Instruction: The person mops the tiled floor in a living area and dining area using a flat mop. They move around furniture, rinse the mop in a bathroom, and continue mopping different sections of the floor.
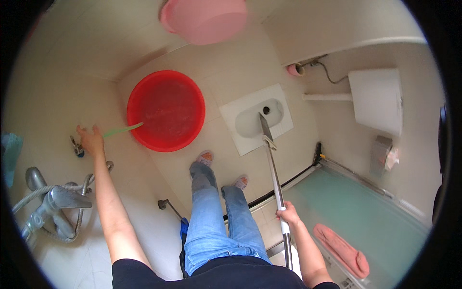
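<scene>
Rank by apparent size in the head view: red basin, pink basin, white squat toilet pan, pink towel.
1. red basin
2. white squat toilet pan
3. pink towel
Unranked: the pink basin, since the picture's top edge cuts it off and it hangs nearer the camera.

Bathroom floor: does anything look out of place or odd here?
Mostly no. One thing stands out: the pink towel lies crumpled on the greenish tub rim, not hung. The right hand holds a long-handled tool with its head in the squat toilet.

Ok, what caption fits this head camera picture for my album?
Right hand grips a long-handled scraper over the squat toilet; left hand reaches a wall tap beside a red basin.
</scene>
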Demonstrator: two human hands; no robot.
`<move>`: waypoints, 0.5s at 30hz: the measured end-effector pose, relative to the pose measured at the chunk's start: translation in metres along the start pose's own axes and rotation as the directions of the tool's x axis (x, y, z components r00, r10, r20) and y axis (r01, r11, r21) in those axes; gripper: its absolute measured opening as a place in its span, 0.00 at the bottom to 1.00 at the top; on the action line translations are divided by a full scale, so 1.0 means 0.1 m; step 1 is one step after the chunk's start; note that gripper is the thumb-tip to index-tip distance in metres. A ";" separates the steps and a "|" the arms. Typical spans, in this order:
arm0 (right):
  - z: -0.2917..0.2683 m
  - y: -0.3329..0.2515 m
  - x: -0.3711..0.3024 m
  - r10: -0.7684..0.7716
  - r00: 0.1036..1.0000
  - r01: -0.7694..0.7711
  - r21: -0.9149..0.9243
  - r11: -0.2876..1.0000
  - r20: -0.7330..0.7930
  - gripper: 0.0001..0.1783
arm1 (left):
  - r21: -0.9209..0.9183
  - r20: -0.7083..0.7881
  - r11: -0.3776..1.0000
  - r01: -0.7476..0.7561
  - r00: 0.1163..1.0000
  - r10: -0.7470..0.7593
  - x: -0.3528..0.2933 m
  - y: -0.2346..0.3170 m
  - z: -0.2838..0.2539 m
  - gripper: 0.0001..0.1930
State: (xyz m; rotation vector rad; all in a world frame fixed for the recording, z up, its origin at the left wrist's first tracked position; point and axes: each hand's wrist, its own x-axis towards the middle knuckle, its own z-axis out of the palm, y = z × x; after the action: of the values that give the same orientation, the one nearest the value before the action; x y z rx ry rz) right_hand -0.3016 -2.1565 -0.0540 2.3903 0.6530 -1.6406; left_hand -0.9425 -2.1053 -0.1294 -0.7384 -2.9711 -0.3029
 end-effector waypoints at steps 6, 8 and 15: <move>-0.12 0.35 -0.20 0.070 0.995 -0.088 0.320 0.943 0.067 0.26 | 0.139 -0.171 0.990 0.021 0.985 0.003 0.14 -0.43 -0.04 0.24; -0.16 0.56 -0.32 0.079 0.988 -0.128 0.432 0.893 0.130 0.22 | -0.168 0.123 0.980 0.109 0.988 -0.089 0.12 -0.31 -0.24 0.22; -0.77 1.76 -1.07 0.009 0.775 -0.487 0.588 0.646 0.632 0.14 | 0.031 -0.266 0.981 -0.193 0.944 0.194 -1.14 0.08 -0.14 0.19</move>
State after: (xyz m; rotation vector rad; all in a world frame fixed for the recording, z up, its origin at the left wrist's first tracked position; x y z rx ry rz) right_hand -0.1908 -2.3114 0.0554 1.9590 -0.5771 -2.6403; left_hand -0.8380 -2.1533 -0.1273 -0.9021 -2.6218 -0.3518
